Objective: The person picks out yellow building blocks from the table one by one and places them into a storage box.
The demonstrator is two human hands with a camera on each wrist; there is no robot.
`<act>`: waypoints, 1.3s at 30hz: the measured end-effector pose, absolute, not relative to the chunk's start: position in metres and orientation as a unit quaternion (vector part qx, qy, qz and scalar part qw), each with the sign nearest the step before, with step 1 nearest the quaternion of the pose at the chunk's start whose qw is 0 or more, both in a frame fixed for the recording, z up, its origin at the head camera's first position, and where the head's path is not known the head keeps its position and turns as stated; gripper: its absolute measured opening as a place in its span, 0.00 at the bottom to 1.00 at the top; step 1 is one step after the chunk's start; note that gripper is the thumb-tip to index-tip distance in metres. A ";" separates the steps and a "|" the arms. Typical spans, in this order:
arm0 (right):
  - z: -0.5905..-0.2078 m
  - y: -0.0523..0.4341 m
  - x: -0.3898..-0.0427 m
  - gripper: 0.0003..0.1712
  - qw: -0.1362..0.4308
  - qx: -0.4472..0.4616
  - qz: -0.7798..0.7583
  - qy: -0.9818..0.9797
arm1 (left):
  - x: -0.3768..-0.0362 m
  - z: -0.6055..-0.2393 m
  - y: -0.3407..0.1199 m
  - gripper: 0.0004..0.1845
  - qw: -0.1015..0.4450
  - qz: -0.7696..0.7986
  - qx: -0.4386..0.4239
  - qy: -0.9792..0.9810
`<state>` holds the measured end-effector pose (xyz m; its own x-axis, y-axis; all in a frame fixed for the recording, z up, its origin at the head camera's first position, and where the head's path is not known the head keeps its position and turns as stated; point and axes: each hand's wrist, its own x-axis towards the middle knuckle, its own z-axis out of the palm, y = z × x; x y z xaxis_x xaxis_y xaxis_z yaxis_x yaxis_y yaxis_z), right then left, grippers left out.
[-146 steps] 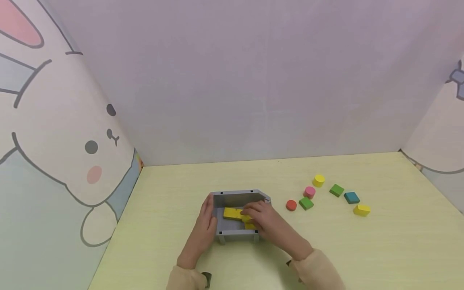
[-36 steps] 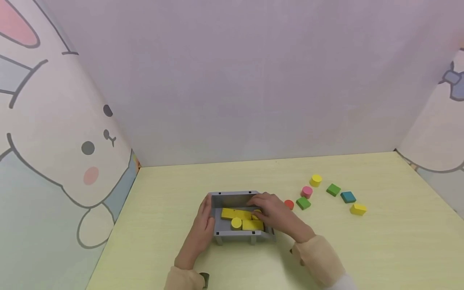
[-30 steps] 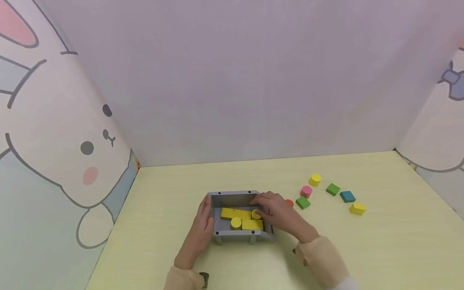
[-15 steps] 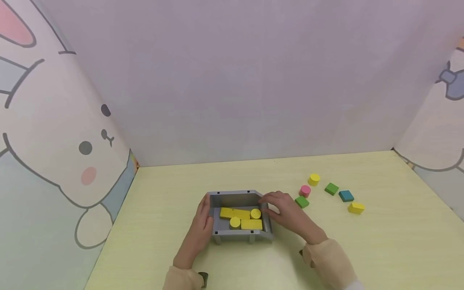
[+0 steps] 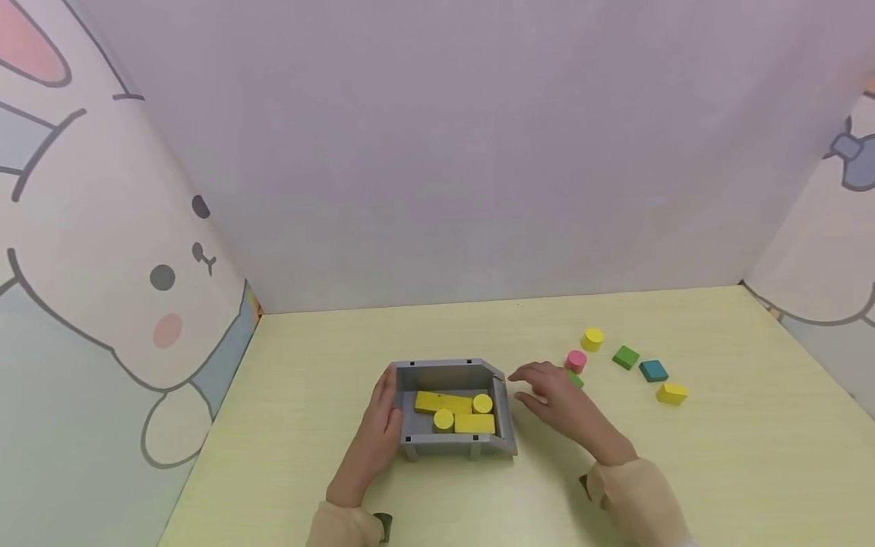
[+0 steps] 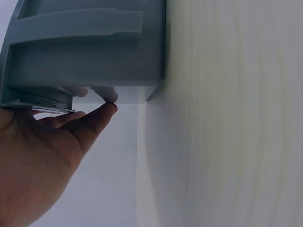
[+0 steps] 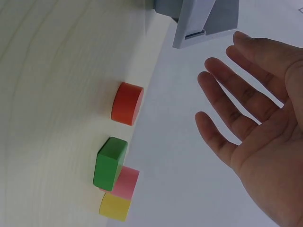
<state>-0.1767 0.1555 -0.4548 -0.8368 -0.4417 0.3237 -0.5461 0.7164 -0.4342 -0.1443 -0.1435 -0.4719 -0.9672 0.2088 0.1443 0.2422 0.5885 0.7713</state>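
A grey plastic bin (image 5: 440, 439) stands on the table. Inside it lie a long yellow block (image 5: 443, 402), a shorter yellow block (image 5: 475, 424) and two yellow cylinders, one at the front (image 5: 443, 420) and one at the right (image 5: 482, 403). My left hand (image 5: 380, 422) rests along the bin's left side, fingers extended; the left wrist view shows its fingertips at the bin's wall. Just right of the bin's low lip, my right hand (image 5: 557, 399) is spread with nothing in it. A red cylinder (image 7: 127, 104), hidden by that hand in the head view, shows in the right wrist view.
Loose on the table at the right lie a pink cylinder (image 5: 576, 361), a yellow cylinder (image 5: 592, 339), a green block (image 5: 626, 357), a blue block (image 5: 654, 371) and a yellow block (image 5: 672, 393). Another green block (image 5: 576, 378) is partly behind the right hand. A pale curtain (image 5: 478, 190) hangs behind.
My right hand has let go of the yellow cylinder at the bin's right end and moved out to the right, past the lip. The left hand stays on the bin's side.
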 end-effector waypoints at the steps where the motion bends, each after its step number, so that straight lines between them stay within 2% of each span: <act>1: -0.455 0.157 -0.176 0.15 0.096 0.262 0.263 -0.924 | -0.144 -0.472 -0.143 0.31 0.019 -0.436 -0.127 -0.891; 21: -0.460 0.188 -0.172 0.14 0.098 0.234 0.271 -0.929 | -0.144 -0.470 -0.143 0.30 0.023 -0.434 -0.131 -0.891; 34: -0.463 0.207 -0.167 0.14 0.113 0.212 0.259 -0.936 | -0.144 -0.472 -0.143 0.30 0.020 -0.438 -0.129 -0.890; 39: -0.464 0.215 -0.166 0.15 0.135 0.217 0.259 -0.931 | -0.144 -0.471 -0.143 0.30 0.018 -0.437 -0.127 -0.890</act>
